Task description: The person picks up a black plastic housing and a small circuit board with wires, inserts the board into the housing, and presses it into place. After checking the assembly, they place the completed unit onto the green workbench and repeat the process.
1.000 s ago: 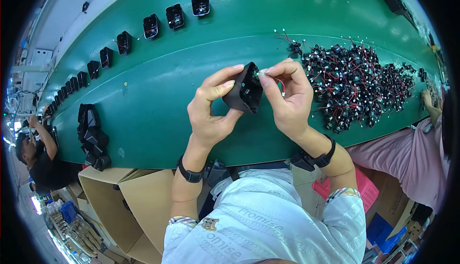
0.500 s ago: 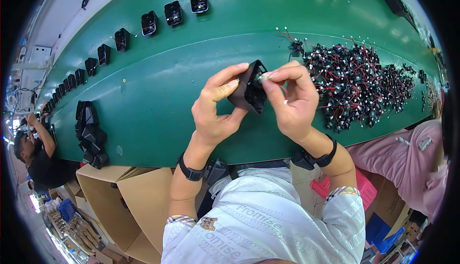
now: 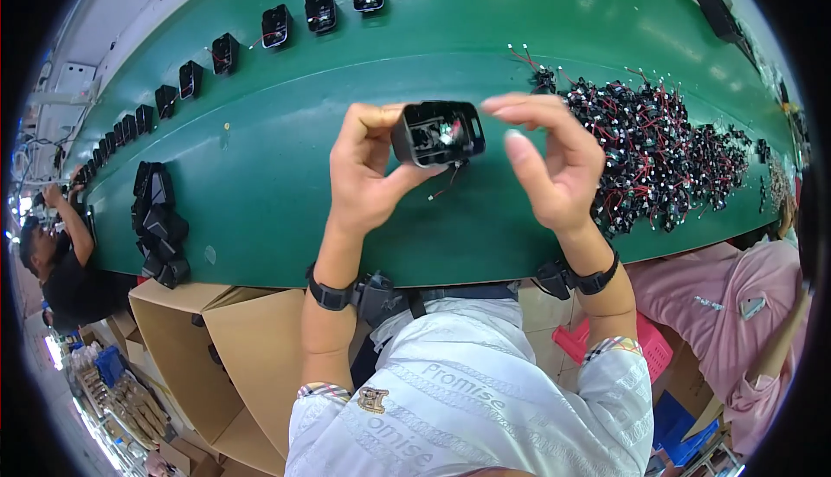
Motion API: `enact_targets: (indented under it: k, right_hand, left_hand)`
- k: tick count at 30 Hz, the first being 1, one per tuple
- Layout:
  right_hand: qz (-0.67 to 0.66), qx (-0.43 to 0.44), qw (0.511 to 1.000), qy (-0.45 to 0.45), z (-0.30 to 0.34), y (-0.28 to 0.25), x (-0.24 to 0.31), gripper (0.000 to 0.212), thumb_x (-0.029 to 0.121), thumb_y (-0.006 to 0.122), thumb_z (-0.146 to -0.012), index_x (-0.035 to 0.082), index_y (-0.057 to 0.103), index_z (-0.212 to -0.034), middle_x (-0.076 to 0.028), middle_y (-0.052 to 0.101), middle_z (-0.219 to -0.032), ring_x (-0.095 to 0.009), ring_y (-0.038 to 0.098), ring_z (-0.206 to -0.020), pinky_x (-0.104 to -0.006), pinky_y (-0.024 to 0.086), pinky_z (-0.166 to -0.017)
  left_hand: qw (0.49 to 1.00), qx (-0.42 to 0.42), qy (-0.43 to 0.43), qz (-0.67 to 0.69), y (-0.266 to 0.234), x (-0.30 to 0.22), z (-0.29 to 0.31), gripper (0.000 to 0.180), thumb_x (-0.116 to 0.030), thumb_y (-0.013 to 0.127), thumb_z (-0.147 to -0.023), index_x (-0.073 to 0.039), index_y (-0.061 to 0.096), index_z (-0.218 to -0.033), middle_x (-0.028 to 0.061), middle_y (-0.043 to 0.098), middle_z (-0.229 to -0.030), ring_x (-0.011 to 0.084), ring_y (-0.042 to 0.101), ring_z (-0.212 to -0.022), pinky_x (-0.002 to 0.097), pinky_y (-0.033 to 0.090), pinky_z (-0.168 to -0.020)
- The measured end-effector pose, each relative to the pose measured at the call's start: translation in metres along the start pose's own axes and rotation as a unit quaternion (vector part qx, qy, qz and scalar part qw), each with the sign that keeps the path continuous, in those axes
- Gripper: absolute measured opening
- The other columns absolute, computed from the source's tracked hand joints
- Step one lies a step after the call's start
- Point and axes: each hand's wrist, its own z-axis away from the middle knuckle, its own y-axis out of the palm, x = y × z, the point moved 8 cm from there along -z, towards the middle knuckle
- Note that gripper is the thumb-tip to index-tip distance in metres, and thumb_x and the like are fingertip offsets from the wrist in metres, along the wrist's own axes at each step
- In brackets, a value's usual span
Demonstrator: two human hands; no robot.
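My left hand (image 3: 368, 161) grips a black plastic housing (image 3: 402, 144) by its left end and lower edge, its open side turned up. Inside it a small part with a white and greenish spot (image 3: 447, 134) shows, partly blurred. Below the housing, a thin red wire (image 3: 444, 188) with a white plug runs out over the green table; whether it hangs or lies there I cannot tell. Just right of the housing, my right hand (image 3: 558, 161) is apart from it, thumb and fingers spread with nothing between them.
A large heap of small black parts with red wires (image 3: 649, 148) covers the right of the green table (image 3: 303, 131). A curved row of black housings (image 3: 275, 27) stands along the far left. More housings (image 3: 160, 222) are piled at the left, above a cardboard box (image 3: 251, 347). Other people sit at both sides.
My right hand has let go of the small part in the housing and drawn back to the right, its fingers parting. My left hand has turned the housing so its opening faces up.
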Motion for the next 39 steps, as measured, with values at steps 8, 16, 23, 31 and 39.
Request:
enact_targets:
  k: [8, 16, 23, 31, 39]
  right_hand:
    - [0.046, 0.079, 0.991, -0.102, 0.003, 0.023, 0.016, 0.05, 0.016, 0.083, -0.07, 0.006, 0.068, -0.117, -0.025, 0.055, -0.139, -0.034, 0.061, -0.116, -0.041, 0.053, -0.091]
    - [0.061, 0.113, 0.986, -0.108, 0.007, 0.037, 0.029, 0.038, 0.018, 0.091, -0.065, 0.007, 0.075, -0.097, -0.024, 0.055, -0.142, -0.036, 0.062, -0.12, -0.0403, 0.056, -0.088]
    - [-0.01, 0.142, 0.99, -0.017, 0.001, 0.038, 0.017, 0.031, 0.01, 0.091, -0.066, 0.0, 0.071, -0.087, -0.025, 0.058, -0.14, -0.03, 0.067, -0.114, -0.0396, 0.056, -0.091]
    - [0.143, 0.16, 0.974, -0.071, -0.063, 0.052, 0.035, 0.03, 0.014, 0.088, -0.066, 0.001, 0.068, -0.085, -0.02, 0.065, -0.128, -0.032, 0.064, -0.116, -0.0424, 0.048, -0.1]
    - [0.406, 0.213, 0.884, -0.088, -0.169, 0.08, -0.111, 0.029, 0.025, 0.088, -0.069, 0.009, 0.076, -0.09, -0.015, 0.064, -0.133, -0.038, 0.056, -0.122, -0.0454, 0.046, -0.105]
  left_hand:
    - [0.966, 0.072, -0.12, 0.218, -0.002, 0.019, 0.006, 0.054, -0.007, 0.085, -0.082, 0.0, 0.054, -0.126, 0.0088, 0.067, -0.12, 0.0169, 0.067, -0.11, 0.0311, 0.056, -0.093]
    - [0.937, 0.178, -0.173, 0.245, 0.022, 0.022, 0.014, 0.063, -0.028, 0.075, -0.092, 0.005, 0.052, -0.14, 0.0104, 0.065, -0.126, 0.0171, 0.063, -0.116, 0.0333, 0.049, -0.102]
    - [0.934, 0.172, -0.198, 0.245, 0.026, 0.025, 0.007, 0.048, -0.021, 0.067, -0.101, 0.005, 0.052, -0.14, 0.0079, 0.068, -0.119, 0.0114, 0.064, -0.108, 0.0279, 0.052, -0.093]
    - [0.978, -0.026, -0.171, 0.114, -0.031, 0.022, -0.01, 0.03, -0.025, 0.056, -0.106, -0.001, 0.059, -0.124, 0.0063, 0.069, -0.085, 0.0131, 0.066, -0.08, 0.0275, 0.051, -0.074]
    - [0.981, -0.157, -0.065, -0.088, -0.057, 0.02, -0.007, 0.009, -0.01, 0.063, -0.097, -0.002, 0.062, -0.102, 0.0081, 0.071, -0.075, 0.015, 0.068, -0.065, 0.0322, 0.053, -0.061]
